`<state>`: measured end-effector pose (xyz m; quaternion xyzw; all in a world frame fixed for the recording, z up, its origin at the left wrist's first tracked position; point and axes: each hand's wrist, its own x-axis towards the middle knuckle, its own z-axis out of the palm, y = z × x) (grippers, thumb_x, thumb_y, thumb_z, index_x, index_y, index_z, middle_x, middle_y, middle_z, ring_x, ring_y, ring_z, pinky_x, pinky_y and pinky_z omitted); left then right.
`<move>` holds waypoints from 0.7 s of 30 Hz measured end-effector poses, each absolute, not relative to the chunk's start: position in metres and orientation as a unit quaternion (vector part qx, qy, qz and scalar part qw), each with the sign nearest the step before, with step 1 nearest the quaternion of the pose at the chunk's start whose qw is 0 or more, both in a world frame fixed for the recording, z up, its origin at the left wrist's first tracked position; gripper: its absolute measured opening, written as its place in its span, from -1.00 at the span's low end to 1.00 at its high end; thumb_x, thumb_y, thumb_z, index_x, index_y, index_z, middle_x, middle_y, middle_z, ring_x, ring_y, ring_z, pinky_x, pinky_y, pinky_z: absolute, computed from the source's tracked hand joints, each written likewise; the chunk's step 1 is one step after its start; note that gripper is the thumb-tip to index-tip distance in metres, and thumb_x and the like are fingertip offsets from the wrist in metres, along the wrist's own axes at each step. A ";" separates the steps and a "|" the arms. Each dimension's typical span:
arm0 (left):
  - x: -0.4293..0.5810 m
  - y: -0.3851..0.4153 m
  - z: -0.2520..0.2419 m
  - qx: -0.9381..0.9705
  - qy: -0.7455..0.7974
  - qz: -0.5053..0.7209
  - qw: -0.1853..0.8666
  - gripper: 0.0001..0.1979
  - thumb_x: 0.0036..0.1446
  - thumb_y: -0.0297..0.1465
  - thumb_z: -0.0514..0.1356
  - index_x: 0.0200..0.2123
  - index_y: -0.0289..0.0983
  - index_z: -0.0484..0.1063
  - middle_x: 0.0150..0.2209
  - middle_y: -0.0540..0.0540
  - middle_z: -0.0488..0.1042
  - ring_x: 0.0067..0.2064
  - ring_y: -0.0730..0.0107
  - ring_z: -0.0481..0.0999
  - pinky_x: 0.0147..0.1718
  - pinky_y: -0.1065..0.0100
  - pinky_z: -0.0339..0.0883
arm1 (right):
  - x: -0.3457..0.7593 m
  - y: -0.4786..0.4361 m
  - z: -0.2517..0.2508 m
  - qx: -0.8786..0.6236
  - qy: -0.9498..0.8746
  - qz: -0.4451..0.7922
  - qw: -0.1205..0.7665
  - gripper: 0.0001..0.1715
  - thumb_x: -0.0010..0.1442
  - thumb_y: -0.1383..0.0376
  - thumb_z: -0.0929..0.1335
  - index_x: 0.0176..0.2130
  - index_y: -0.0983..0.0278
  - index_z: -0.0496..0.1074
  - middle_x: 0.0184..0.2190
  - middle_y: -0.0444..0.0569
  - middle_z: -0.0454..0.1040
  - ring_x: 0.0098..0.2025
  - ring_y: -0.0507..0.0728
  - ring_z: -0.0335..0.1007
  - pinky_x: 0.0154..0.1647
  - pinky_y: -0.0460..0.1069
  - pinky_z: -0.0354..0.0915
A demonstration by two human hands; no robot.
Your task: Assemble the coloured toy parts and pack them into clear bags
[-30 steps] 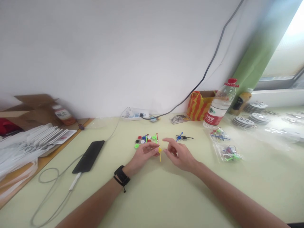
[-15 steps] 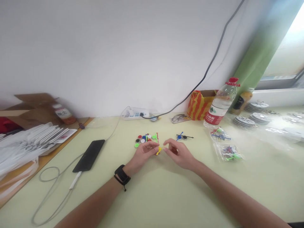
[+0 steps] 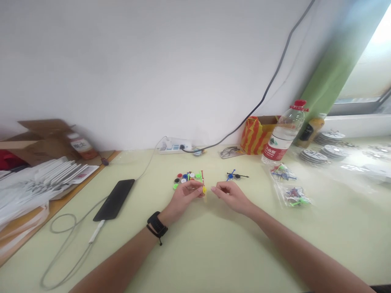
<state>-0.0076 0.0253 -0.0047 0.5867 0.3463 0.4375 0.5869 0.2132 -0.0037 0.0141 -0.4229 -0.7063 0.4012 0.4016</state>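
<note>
My left hand [image 3: 187,194], with a black watch on the wrist, pinches a small yellow plastic spinner [image 3: 204,190] between thumb and fingertips. The spinner's lower part is blurred. Just right of it, my right hand [image 3: 230,195] has its fingers curled and the thumb against the index finger, with nothing visible between them. Behind my left hand lies a cluster of coloured round pieces [image 3: 183,181] and thin arrows in red, green and blue. Beyond my right hand, a blue arrow spinner [image 3: 230,176] and a black arrow spinner [image 3: 238,176] rest on the table.
Two clear bags of coloured parts [image 3: 296,197] lie at right, near a large water bottle [image 3: 279,138] and stacks of discs [image 3: 314,156]. A phone [image 3: 114,200] with a charging cable is at left, beside packed white items [image 3: 58,179]. A power strip [image 3: 174,146] sits against the wall.
My right hand's fingers have drawn closer together. The yellow spinner has turned in my left hand's pinch and its arm is now blurred. My left hand has hardly moved.
</note>
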 end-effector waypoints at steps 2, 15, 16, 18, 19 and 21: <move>-0.008 0.025 -0.005 0.589 0.345 0.433 0.589 -0.73 0.14 -0.24 0.40 -0.15 -0.27 0.60 -0.15 -0.13 0.59 -0.18 0.30 0.59 -0.09 0.21 0.52 | 0.211 -0.004 0.012 -0.417 -0.712 0.400 0.400 -0.47 0.32 -0.05 0.32 -0.49 0.24 0.22 -0.56 -0.21 0.12 -0.50 0.00 0.02 -0.51 -0.08 0.02; -0.008 0.022 -0.002 0.612 0.332 0.405 0.592 -0.74 0.15 -0.26 0.40 -0.15 -0.27 0.58 -0.18 -0.11 0.57 -0.14 0.28 0.59 -0.06 0.23 0.49 | 0.208 -0.006 0.001 -0.397 -0.752 0.377 0.366 -0.66 0.39 0.08 0.26 -0.31 0.26 0.39 -0.53 -0.18 0.29 -0.49 0.01 0.12 -0.50 -0.09 0.08; -0.008 0.022 -0.002 0.610 0.331 0.406 0.594 -0.74 0.15 -0.25 0.40 -0.15 -0.27 0.58 -0.19 -0.11 0.57 -0.16 0.28 0.59 -0.06 0.23 0.49 | 0.209 -0.007 0.001 -0.401 -0.755 0.368 0.366 -0.67 0.38 0.10 0.27 -0.32 0.26 0.38 -0.53 -0.18 0.29 -0.50 0.01 0.12 -0.50 -0.09 0.08; -0.008 0.022 -0.002 0.606 0.329 0.410 0.597 -0.73 0.15 -0.24 0.40 -0.16 -0.27 0.59 -0.18 -0.12 0.57 -0.16 0.27 0.59 -0.07 0.20 0.51 | 0.210 -0.008 0.002 -0.415 -0.757 0.339 0.374 -0.71 0.37 0.12 0.28 -0.31 0.25 0.38 -0.54 -0.19 0.27 -0.51 0.01 0.11 -0.50 -0.08 0.08; -0.008 0.022 -0.002 0.603 0.329 0.414 0.597 -0.73 0.14 -0.24 0.40 -0.16 -0.27 0.59 -0.16 -0.13 0.57 -0.14 0.26 0.58 -0.07 0.19 0.51 | 0.211 -0.008 0.002 -0.421 -0.754 0.325 0.384 -0.75 0.36 0.14 0.29 -0.27 0.24 0.39 -0.54 -0.20 0.27 -0.51 0.01 0.12 -0.50 -0.08 0.09; -0.008 0.022 -0.002 0.593 0.331 0.426 0.598 -0.74 0.14 -0.24 0.40 -0.16 -0.27 0.60 -0.11 -0.14 0.56 -0.11 0.24 0.57 -0.05 0.17 0.52 | 0.211 -0.009 0.003 -0.423 -0.744 0.314 0.411 -0.76 0.35 0.16 0.30 -0.04 0.22 0.38 -0.51 -0.20 0.29 -0.50 0.02 0.14 -0.48 -0.08 0.12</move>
